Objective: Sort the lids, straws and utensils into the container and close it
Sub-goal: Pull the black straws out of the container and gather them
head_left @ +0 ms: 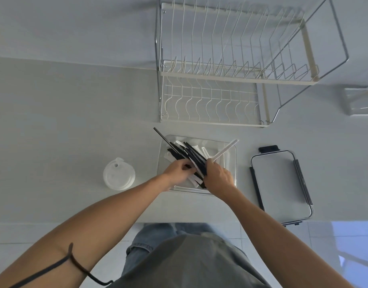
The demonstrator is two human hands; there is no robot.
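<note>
A clear rectangular container (230, 148) stands on the white counter in front of me. Black straws and utensils (191, 154) and white wrapped ones lie in it, some sticking out over its far left corner. My left hand (177, 169) pinches the near ends of the black bundle. My right hand (219, 176) grips the bundle too, together with a wide white straw (225, 149) that points up to the right. A stack of clear cup lids (119, 173) sits to the left. The container's lid (280, 183), with black clips, lies to the right.
A white and chrome wire dish rack (230, 77) stands behind the container against the wall. A clear plastic box (359, 100) sits at the far right. The counter's front edge runs just below the container; floor tiles show beneath it.
</note>
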